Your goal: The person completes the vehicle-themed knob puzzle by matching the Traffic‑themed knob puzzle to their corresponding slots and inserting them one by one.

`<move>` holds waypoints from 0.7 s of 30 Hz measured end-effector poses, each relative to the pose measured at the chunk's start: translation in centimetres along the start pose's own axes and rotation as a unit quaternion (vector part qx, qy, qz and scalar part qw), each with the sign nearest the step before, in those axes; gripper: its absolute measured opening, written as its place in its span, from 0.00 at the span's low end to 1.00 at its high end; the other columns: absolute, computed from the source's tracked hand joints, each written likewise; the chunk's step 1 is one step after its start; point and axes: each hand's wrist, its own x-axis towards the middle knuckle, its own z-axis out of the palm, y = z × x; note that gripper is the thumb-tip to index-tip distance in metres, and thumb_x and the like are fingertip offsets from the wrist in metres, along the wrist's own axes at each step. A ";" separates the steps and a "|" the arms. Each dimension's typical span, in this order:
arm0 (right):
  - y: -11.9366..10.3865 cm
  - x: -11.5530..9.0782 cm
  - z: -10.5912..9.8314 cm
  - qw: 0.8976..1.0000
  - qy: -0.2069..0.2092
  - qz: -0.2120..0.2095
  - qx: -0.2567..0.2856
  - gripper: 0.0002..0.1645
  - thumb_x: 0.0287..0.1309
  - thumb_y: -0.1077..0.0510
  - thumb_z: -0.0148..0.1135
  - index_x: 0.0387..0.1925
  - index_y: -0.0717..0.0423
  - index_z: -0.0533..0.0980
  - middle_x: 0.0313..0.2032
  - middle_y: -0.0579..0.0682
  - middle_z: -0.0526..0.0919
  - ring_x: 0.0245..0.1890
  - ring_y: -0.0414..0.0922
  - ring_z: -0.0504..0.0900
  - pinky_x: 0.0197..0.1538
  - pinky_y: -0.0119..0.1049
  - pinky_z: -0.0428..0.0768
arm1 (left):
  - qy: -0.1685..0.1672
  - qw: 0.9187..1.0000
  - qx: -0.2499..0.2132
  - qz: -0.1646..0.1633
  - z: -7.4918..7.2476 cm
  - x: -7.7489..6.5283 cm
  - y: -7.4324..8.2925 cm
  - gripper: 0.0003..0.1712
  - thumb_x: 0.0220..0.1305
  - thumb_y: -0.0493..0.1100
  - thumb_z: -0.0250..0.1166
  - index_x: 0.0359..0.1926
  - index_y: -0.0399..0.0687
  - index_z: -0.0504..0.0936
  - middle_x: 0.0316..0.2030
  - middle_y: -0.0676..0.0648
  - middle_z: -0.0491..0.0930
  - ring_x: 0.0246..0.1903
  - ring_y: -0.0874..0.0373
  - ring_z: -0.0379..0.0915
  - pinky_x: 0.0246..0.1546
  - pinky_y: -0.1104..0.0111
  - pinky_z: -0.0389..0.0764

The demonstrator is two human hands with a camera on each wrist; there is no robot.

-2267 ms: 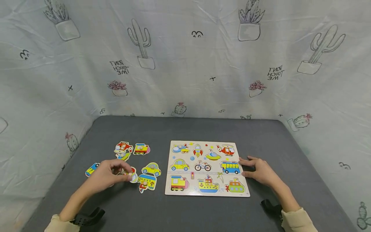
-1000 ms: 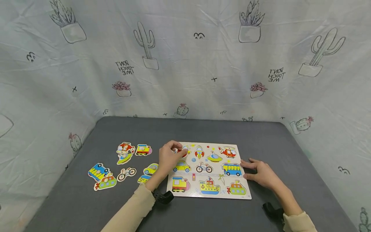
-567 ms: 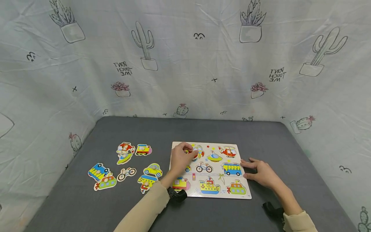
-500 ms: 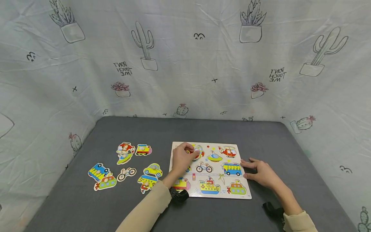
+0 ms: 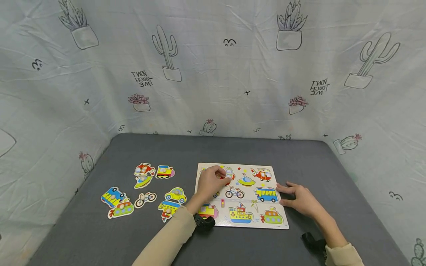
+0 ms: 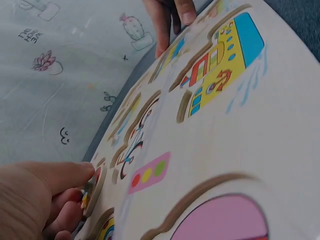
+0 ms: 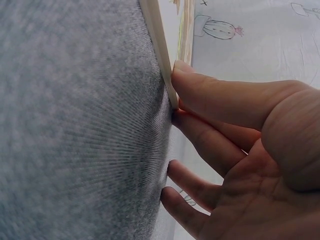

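Note:
A pale wooden puzzle board [image 5: 219,223] with vehicle pictures in cut-out recesses lies on the grey table. Over its upper left part, my left hand [image 5: 208,183] pinches a small puzzle piece [image 6: 89,192] between thumb and fingers. The piece is mostly hidden; it looks like the rocket and sits at the rocket picture. My right hand [image 5: 299,197] rests at the board's right edge, thumb and forefinger touching it with the fingers spread. In the right wrist view the thumb [image 7: 210,95] lies against the board's rim.
Loose knobbed pieces lie left of the board: helicopter [image 5: 144,169], train [image 5: 164,171], flying saucer [image 5: 143,181], bus [image 5: 111,196], submarine [image 5: 121,210], bicycle [image 5: 145,199], car [image 5: 176,194] and upside-down ship [image 5: 169,208]. Some overlap. A printed cloth [image 5: 213,74] hangs behind the table.
My left hand has carried the piece from the loose pile rightward, past the airplane picture to the rocket picture, and lately shifts only slightly there. My right hand stays at the edge.

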 end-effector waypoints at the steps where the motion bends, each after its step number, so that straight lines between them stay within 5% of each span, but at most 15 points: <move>1: 0.0 0.0 0.0 1.000 0.000 -0.001 0.000 0.35 0.49 0.53 0.77 0.59 0.60 0.77 0.65 0.74 0.63 0.65 0.73 0.58 0.57 0.70 0.60 | -0.006 1.000 0.000 -0.001 -0.1 0.1 0.0 0.10 0.53 0.46 0.77 0.33 0.52 0.83 0.27 0.59 0.81 0.26 0.66 0.73 0.31 0.67 0.74; 8: 0.5 0.0 0.4 1.000 0.001 -0.002 0.006 0.35 0.49 0.55 0.77 0.59 0.60 0.77 0.65 0.72 0.64 0.66 0.72 0.57 0.58 0.70 0.59 | -0.022 0.999 -0.022 -0.012 -0.1 0.2 -0.5 0.08 0.54 0.44 0.76 0.35 0.53 0.87 0.31 0.61 0.82 0.25 0.64 0.74 0.30 0.66 0.74; 15: 0.7 -0.1 0.5 1.000 0.002 -0.006 0.009 0.35 0.49 0.55 0.77 0.59 0.60 0.77 0.65 0.73 0.64 0.66 0.72 0.58 0.58 0.70 0.59 | 0.001 0.998 -0.055 -0.008 0.1 0.6 -0.6 0.09 0.51 0.43 0.79 0.33 0.53 0.87 0.29 0.60 0.82 0.29 0.64 0.74 0.33 0.67 0.74; 21: 0.5 -0.1 0.3 1.000 0.000 -0.007 0.010 0.35 0.50 0.55 0.76 0.59 0.61 0.77 0.65 0.73 0.63 0.66 0.72 0.57 0.58 0.70 0.59 | 0.012 0.998 -0.056 -0.038 0.6 1.1 -0.4 0.09 0.53 0.46 0.78 0.33 0.54 0.86 0.29 0.60 0.82 0.15 0.64 0.75 0.23 0.69 0.75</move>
